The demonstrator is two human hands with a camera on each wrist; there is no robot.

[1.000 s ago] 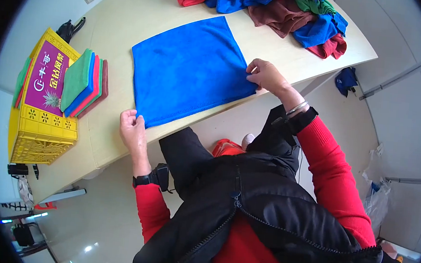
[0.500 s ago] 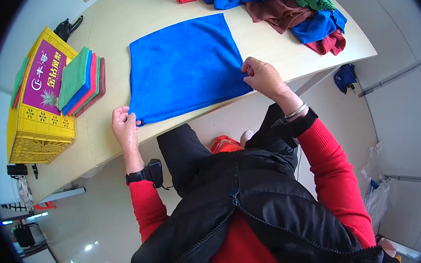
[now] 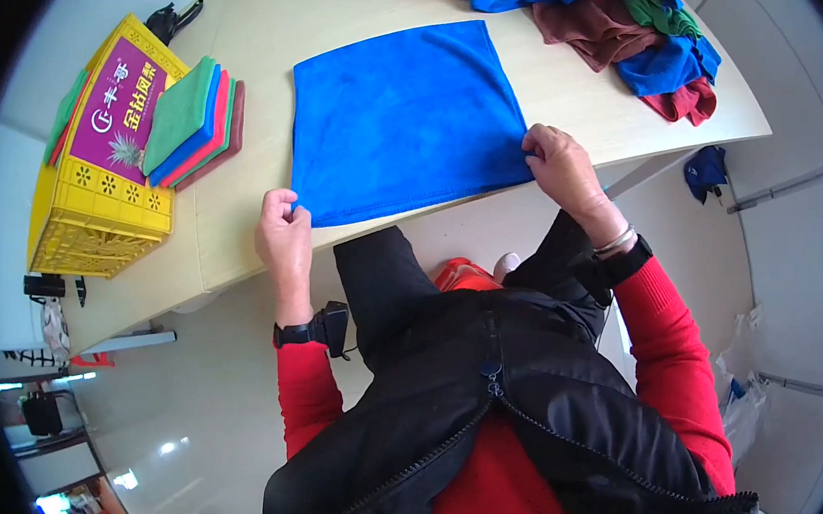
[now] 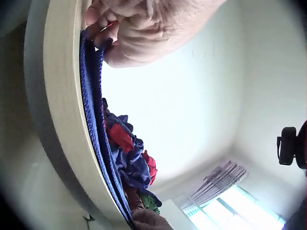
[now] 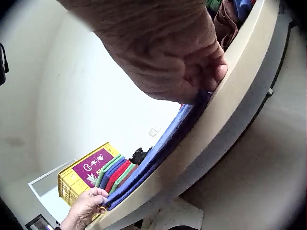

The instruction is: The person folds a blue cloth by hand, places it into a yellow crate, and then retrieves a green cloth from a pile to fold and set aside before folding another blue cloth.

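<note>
A blue towel (image 3: pixel 408 125) lies spread on the table, its near edge running along the table's front edge. At its near left corner, my left hand (image 3: pixel 285 246) pinches the cloth between thumb and fingers. My right hand (image 3: pixel 568 173) pinches the near right corner, fingers curled. In the left wrist view, two stitched edges of the blue towel (image 4: pixel 98 129) lie one over the other below the left hand (image 4: pixel 144 33). The right wrist view shows the layered blue towel (image 5: pixel 163 143) stretching from the right hand (image 5: pixel 177 67) to the left.
On the left stands a yellow crate (image 3: pixel 104 250) with a purple label. Folded green, blue, red and brown towels (image 3: pixel 193 125) lean against it. Crumpled towels (image 3: pixel 598 29) are heaped at the far right of the table (image 3: pixel 243 174). A dark bag (image 3: pixel 168 20) lies behind the crate.
The head view has shifted, so table and crate appear farther right and higher. Both hands keep their hold on the towel's near corners; its near edges look more evenly lined up than half a second ago.
</note>
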